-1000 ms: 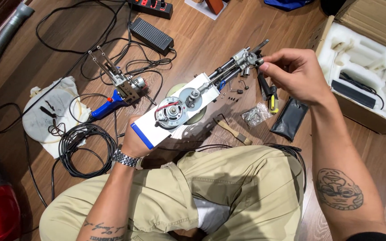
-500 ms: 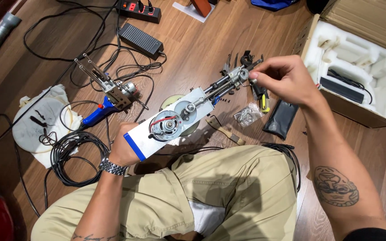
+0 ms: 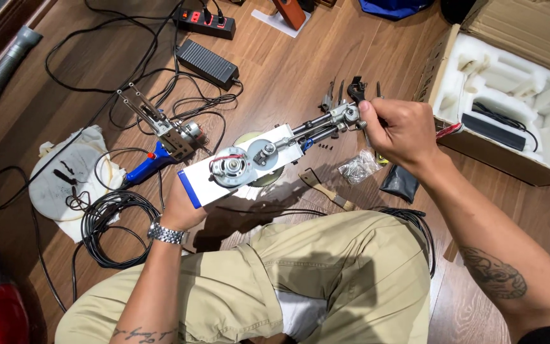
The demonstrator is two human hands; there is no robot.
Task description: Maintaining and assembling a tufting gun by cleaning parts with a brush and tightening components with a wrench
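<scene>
Both hands' grip: left hand under white motor unit (right hand at tip)

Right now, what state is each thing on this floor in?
White motor device: lifted, held at both ends.
Left hand: gripping its base.
Right hand: closed on its metal tip.
Cardboard box: open.
Black cable: coiled.
Second device: lying on floor.
</scene>
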